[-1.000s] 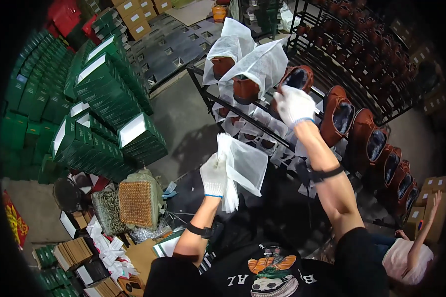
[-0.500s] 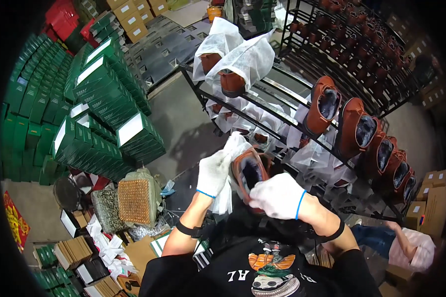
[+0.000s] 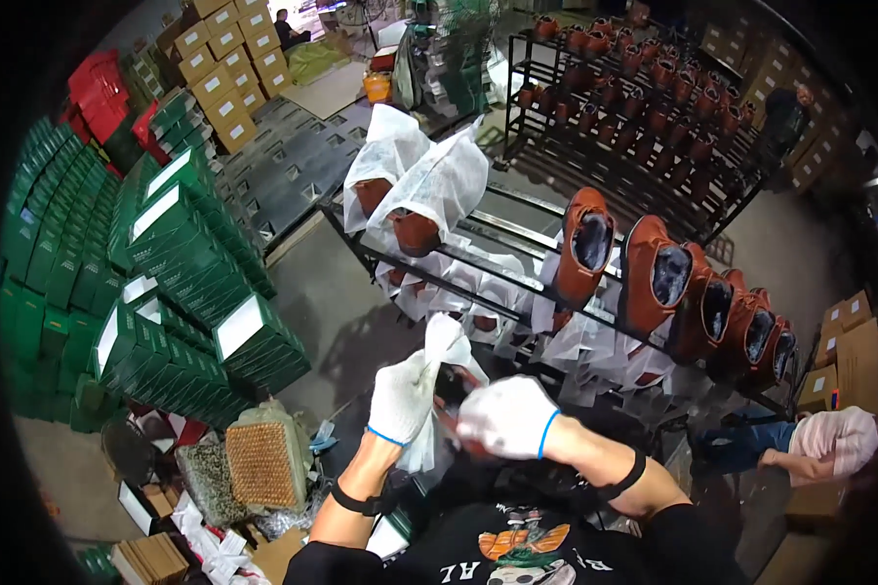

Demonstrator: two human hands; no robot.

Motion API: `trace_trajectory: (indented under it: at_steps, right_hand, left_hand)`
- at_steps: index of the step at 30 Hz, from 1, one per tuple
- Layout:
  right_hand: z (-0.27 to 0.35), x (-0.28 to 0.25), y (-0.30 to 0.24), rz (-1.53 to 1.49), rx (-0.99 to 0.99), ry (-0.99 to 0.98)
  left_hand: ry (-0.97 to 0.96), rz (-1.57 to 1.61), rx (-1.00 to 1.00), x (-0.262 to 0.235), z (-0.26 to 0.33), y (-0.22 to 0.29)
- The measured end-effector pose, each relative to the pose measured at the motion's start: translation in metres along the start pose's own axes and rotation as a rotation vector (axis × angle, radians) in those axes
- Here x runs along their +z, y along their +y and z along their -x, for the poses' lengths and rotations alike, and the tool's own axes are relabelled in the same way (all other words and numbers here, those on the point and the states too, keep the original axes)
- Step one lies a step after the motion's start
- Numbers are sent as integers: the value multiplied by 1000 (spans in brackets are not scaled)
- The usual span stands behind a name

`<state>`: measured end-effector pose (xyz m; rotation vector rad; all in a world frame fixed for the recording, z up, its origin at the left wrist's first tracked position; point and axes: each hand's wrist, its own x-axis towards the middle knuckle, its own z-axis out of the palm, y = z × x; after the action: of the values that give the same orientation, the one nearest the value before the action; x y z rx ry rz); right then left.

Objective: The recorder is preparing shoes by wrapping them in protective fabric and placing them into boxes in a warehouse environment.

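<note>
Now sliding a brown shoe (image 3: 451,390) into a white bag (image 3: 446,351), just in front of the rack's (image 3: 361,255) near edge and close to the chest. Left hand (image 3: 400,398) clenched on the bag's mouth, right hand (image 3: 509,417) wrapped around the shoe, both gloved. Best done by holding the mouth wide and taut, leading toe first, keeping the thin fabric from snagging, well clear of the bare shoes (image 3: 654,283) along the rack's right end.
</note>
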<state>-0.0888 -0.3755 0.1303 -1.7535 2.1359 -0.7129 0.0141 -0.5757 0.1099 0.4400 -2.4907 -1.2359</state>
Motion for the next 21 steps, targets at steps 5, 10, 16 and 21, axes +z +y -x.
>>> trace_trajectory:
  at_steps: [5, 10, 16, 21]
  right_hand:
    - [-3, 32, 0, -118, 244, 537]
    - [-21, 14, -20, 104, 281, 823]
    - [-91, -31, 87, 235, 392, 799]
    - [-76, 28, 11, -262, 534, 496]
  left_hand:
    - [-26, 144, -80, -1, 23, 0]
    - [150, 562, -210, -26, 28, 19]
    - [387, 850, -463, -7, -21, -22]
    - [328, 853, -495, 26, -20, -56]
